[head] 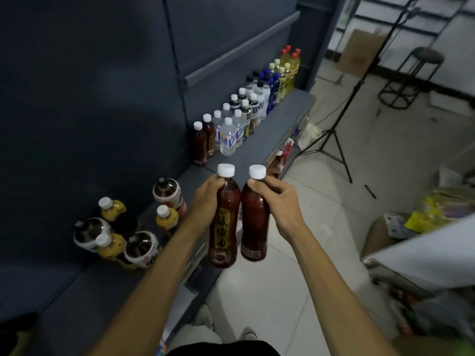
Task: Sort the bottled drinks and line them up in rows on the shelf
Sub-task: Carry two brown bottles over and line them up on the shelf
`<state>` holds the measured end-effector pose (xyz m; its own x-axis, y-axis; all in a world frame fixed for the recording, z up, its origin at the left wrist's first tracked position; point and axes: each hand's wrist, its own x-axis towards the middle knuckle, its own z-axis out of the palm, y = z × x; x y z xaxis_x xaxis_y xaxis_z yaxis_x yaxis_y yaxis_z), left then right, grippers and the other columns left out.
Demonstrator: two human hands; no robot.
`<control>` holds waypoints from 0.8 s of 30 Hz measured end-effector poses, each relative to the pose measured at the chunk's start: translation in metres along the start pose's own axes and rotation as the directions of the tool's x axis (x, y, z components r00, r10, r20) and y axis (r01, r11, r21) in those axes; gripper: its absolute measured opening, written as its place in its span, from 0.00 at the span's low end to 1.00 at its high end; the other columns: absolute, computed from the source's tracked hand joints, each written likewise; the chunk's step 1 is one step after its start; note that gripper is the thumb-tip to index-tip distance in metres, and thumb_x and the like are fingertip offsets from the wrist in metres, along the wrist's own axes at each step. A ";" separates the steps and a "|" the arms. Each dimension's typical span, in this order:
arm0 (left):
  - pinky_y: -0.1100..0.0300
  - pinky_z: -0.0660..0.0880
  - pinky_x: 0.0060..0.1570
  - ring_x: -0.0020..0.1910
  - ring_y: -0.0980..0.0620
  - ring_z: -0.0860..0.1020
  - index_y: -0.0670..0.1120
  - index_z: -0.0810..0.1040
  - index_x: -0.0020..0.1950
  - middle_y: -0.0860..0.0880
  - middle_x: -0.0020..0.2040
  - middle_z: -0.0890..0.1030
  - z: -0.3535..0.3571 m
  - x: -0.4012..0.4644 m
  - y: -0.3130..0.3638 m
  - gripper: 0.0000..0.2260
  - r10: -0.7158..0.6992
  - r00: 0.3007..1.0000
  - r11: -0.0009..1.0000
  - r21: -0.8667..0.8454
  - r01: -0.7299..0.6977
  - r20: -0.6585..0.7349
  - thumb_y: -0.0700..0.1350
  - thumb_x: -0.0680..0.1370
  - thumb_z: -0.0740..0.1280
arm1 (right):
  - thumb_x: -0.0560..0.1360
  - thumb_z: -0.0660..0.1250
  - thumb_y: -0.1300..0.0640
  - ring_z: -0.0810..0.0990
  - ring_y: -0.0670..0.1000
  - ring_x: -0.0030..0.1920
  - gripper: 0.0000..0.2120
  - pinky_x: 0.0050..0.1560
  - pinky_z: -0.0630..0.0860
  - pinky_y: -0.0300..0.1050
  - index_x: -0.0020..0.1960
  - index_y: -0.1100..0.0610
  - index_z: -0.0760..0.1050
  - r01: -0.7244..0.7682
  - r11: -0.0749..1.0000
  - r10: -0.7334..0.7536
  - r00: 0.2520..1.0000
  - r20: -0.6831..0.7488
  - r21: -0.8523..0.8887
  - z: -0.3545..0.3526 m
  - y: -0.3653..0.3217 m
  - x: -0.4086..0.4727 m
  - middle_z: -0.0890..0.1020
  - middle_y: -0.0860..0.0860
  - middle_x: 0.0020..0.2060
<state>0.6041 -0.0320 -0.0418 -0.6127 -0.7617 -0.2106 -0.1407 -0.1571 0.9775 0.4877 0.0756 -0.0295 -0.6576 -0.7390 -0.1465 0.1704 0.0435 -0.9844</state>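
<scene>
My left hand [205, 199] grips the neck of a dark red bottle [223, 227] with a white cap and a gold label. Beside it, my right hand [279, 199] grips the neck of a second dark red bottle [255, 227], also white-capped. Both hang upright side by side over the front edge of the grey shelf [259, 147]. Farther along the shelf stand two more dark red bottles [203, 142], then rows of clear bottles [228, 134], dark-capped, blue and yellow bottles. To the left, an unsorted cluster of yellow bottles [113, 209] and wide brown bottles [168, 194] stands on the shelf.
A tripod stand [331, 140] rises from the tiled floor to the right of the shelf's end. A round stool [411, 78] and a cardboard box [359, 52] stand behind it. Boxes and coloured packets [424, 217] lie at right. A lower shelf holds red items [285, 155].
</scene>
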 end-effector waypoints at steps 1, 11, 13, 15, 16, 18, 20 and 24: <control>0.52 0.73 0.55 0.46 0.54 0.79 0.56 0.79 0.45 0.53 0.44 0.82 0.004 0.006 0.001 0.11 0.005 1.000 1.000 -0.004 -0.005 0.015 0.55 0.76 0.58 | 0.74 0.72 0.56 0.80 0.49 0.43 0.06 0.49 0.77 0.47 0.50 0.55 0.83 -0.013 1.000 0.013 1.000 -0.021 -0.008 -0.003 -0.001 0.004 0.83 0.51 0.41; 0.64 0.74 0.36 0.33 0.59 0.78 0.49 0.75 0.43 0.54 0.34 0.78 0.062 0.065 -0.010 0.11 -0.063 0.982 0.997 -0.026 0.068 0.180 0.46 0.82 0.57 | 0.81 0.56 0.51 0.78 0.47 0.43 0.11 0.43 0.76 0.41 0.51 0.57 0.72 -0.231 0.971 0.235 0.969 -0.079 0.060 -0.048 0.011 0.045 0.78 0.53 0.42; 0.64 0.75 0.34 0.33 0.59 0.78 0.48 0.75 0.43 0.53 0.34 0.78 0.075 0.078 -0.014 0.11 -0.102 0.980 0.993 -0.037 0.109 0.171 0.46 0.82 0.57 | 0.80 0.55 0.54 0.76 0.47 0.42 0.09 0.44 0.74 0.42 0.49 0.54 0.73 -0.235 0.971 0.238 0.967 -0.088 0.038 -0.063 0.017 0.061 0.77 0.50 0.41; 0.60 0.76 0.38 0.35 0.55 0.78 0.51 0.77 0.41 0.52 0.34 0.79 0.089 0.094 -0.018 0.11 -0.150 0.977 0.987 -0.025 0.156 0.151 0.47 0.81 0.58 | 0.80 0.57 0.55 0.78 0.48 0.45 0.09 0.48 0.75 0.44 0.51 0.54 0.76 -0.217 0.976 0.216 0.971 -0.102 0.005 -0.077 0.024 0.078 0.80 0.51 0.44; 0.57 0.75 0.41 0.36 0.53 0.78 0.52 0.78 0.39 0.52 0.34 0.79 0.096 0.103 -0.020 0.12 -0.169 0.977 0.985 -0.016 0.172 0.133 0.48 0.80 0.59 | 0.80 0.58 0.54 0.80 0.49 0.47 0.10 0.50 0.77 0.45 0.52 0.55 0.77 -0.210 0.978 0.209 0.973 -0.100 0.005 -0.085 0.028 0.087 0.82 0.53 0.46; 0.52 0.74 0.44 0.37 0.51 0.77 0.54 0.78 0.35 0.52 0.34 0.79 0.110 0.123 -0.019 0.14 -0.201 0.977 0.979 -0.004 0.202 0.075 0.51 0.78 0.61 | 0.80 0.63 0.54 0.82 0.52 0.50 0.10 0.53 0.78 0.47 0.55 0.57 0.79 -0.215 0.976 0.217 0.972 -0.086 0.026 -0.101 0.032 0.111 0.83 0.56 0.50; 0.49 0.74 0.46 0.40 0.47 0.77 0.54 0.78 0.35 0.47 0.37 0.79 0.124 0.141 -0.017 0.11 -0.232 0.973 0.973 0.014 0.232 0.009 0.56 0.74 0.62 | 0.78 0.66 0.56 0.83 0.53 0.50 0.10 0.51 0.79 0.45 0.56 0.58 0.80 -0.231 0.971 0.234 0.971 -0.040 0.066 -0.118 0.031 0.135 0.84 0.57 0.50; 0.48 0.74 0.47 0.42 0.45 0.76 0.54 0.76 0.36 0.43 0.40 0.78 0.149 0.169 -0.009 0.11 -0.250 0.965 0.967 0.020 0.253 -0.079 0.59 0.70 0.62 | 0.75 0.70 0.57 0.83 0.50 0.46 0.09 0.45 0.78 0.44 0.55 0.54 0.80 -0.204 0.979 0.203 0.978 0.042 0.024 -0.146 0.027 0.182 0.84 0.54 0.46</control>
<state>0.3862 -0.0653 -0.0880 -0.4947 -0.7453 -0.4470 -0.3067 -0.3315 0.8922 0.2654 0.0401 -0.0969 -0.5775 -0.7426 -0.3391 0.3186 0.1774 -0.9311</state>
